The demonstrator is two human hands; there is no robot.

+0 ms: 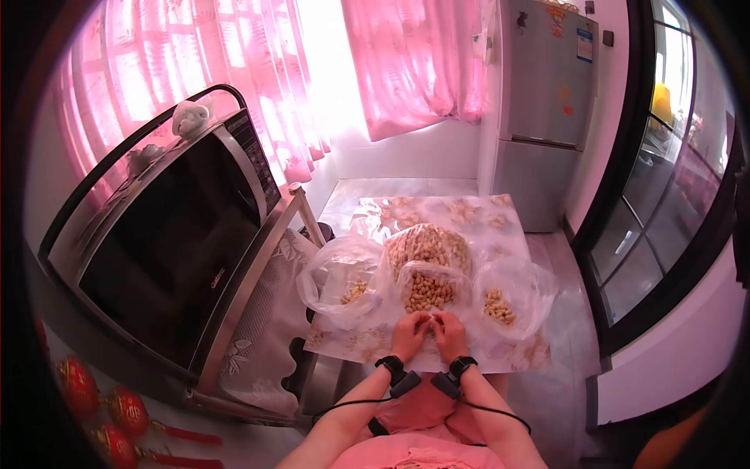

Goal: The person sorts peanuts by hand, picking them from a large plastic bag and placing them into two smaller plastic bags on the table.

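My left hand point(411, 333) and my right hand point(449, 336) meet at the table's near side, fingers closed and fingertips together. Something small and pale seems to lie between them, too small to make out. Just beyond is an open plastic bag of peanuts point(428, 292), with a large, full bag of peanuts point(426, 244) behind it. To the left, a clear plastic bag point(324, 270) holds a small heap of pale yellow pieces point(354, 292). On the right, another plastic bag point(531, 293) contains a small pile of peanuts point(498, 307). Each wrist wears a black strap with a cabled device.
The bags stand on a table with a flowered cover point(492, 211). A large oven-like appliance point(172, 242) on a stand rises at the left. Behind are a grey fridge point(543, 94) and pink curtains point(418, 62). Red lantern ornaments point(125, 410) hang at the lower left.
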